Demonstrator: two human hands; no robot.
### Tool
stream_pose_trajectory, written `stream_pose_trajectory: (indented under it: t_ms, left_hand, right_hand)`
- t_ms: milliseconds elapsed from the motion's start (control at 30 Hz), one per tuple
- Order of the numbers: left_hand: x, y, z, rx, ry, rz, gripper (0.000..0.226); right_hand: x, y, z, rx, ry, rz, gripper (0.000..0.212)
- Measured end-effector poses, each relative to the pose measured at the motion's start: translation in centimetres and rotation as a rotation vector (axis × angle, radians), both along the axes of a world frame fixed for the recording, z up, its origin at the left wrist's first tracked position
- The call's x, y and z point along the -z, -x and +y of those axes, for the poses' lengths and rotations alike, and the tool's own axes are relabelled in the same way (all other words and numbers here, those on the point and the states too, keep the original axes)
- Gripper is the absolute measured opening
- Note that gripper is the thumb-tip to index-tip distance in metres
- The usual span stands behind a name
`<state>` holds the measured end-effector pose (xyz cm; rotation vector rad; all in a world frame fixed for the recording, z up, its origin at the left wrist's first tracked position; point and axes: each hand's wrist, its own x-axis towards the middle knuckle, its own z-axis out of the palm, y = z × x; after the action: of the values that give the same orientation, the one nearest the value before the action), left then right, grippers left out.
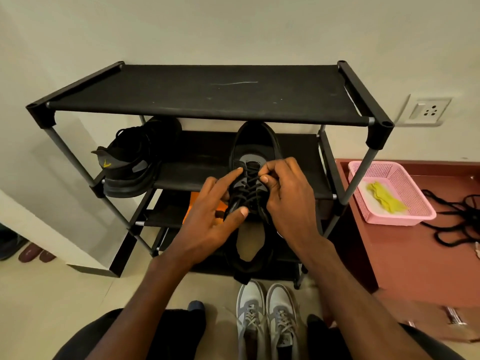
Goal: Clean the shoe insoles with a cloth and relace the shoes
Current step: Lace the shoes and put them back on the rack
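Note:
A black shoe (254, 144) with a grey tongue lies toe-away on the middle shelf of the black shoe rack (197, 92), its heel over the front edge and its tan insole (250, 241) showing. Dark laces (250, 183) cross its eyelets. My left hand (210, 216) rests on the shoe's left side, index finger stretched to the upper lace and thumb against the lower eyelets. My right hand (288, 196) has its fingers curled, pinching the lace at the right eyelets. A second black shoe (132, 165) with a yellow logo lies on the same shelf at the left.
A pink plastic basket (415, 216) holding a yellow cloth (387, 198) sits on a reddish low surface to the right, next to a loose black lace (457, 219). A grey-and-white pair of sneakers (267, 318) stands on the floor in front of the rack. A wall socket (428, 110) is at right.

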<state>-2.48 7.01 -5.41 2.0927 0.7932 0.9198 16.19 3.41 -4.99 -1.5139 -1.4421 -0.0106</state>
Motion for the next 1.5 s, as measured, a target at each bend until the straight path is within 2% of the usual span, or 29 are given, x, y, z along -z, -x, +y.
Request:
stream_pose_trajectory:
  t_ms: [100, 233, 467, 633, 833, 967, 1133, 1500]
  left_hand:
    - [-0.7, 0.5, 0.9, 0.010, -0.033, -0.064, 0.045]
    - [-1.8, -0.7, 3.1, -0.051, -0.215, -0.066, 0.024]
    - [-2.1, -1.7, 5.0, -0.014, -0.356, -0.011, 0.019]
    - [-2.3, -2.6, 4.5, -0.127, -0.488, 0.170, 0.017]
    - [-2.1, -3.0, 4.4, -0.140, -0.310, 0.057, 0.012]
    - [-2.1, -2.1, 4.1, -0.036, -0.202, -0.051, 0.016]
    - [-1.6, -1.5, 3.7, -0.036, -0.276, -0.022, 0.016]
    - [-1.7, -2.6, 4.2, -0.041, -0.315, 0.001, 0.015]
  right_hand:
    - [0.0, -0.2, 0.3, 0.013, 0.001, 0.032, 0.009]
    - [0.2, 0.1, 0.7, 0.004, 0.009, 0.020, 0.012]
    - [0.5, 0.0, 1.5, -0.020, -0.001, 0.082, 0.014]
    - [0.5, 0.2, 1.5, -0.027, -0.002, 0.144, 0.016]
    - [0.3, 0.4, 1.5, -0.023, 0.013, 0.171, 0.016]
    - [0.0, 0.3, 1.5, -0.023, 0.027, 0.177, 0.015]
    - [-0.1, 0.5, 1.5, -0.024, 0.029, 0.180, 0.015]
    - [-0.8, 0.5, 1.2, -0.012, 0.073, 0.226, 0.018]
